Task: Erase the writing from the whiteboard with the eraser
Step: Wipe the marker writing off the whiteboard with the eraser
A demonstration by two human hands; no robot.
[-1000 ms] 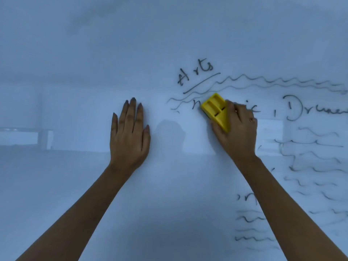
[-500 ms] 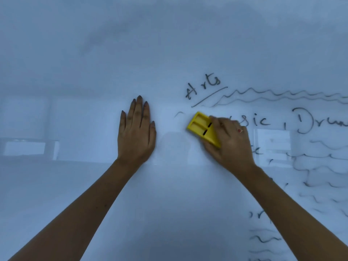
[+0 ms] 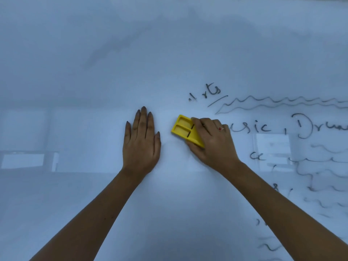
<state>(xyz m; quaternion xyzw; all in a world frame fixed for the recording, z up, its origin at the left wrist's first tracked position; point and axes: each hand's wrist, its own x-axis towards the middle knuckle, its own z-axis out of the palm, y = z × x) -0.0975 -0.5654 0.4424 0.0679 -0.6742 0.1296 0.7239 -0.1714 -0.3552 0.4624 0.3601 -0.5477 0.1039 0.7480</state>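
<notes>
Classroom or office setting, large whiteboard (image 3: 113, 53) filling the view, handwritten subject words (image 3: 212, 91), reflected windows

Hardly any room visible: one glossy pale surface fills the view. Light is cool, bluish, dim, even. Faint reflections only: a bright rectangle (image 3: 272, 146) at right, likely a window or screen, can't tell which; pale blocks (image 3: 22, 160) at lower left; a soft horizontal band (image 3: 75, 171) across mid-height. Upper area hazy, grey smudges.
</notes>
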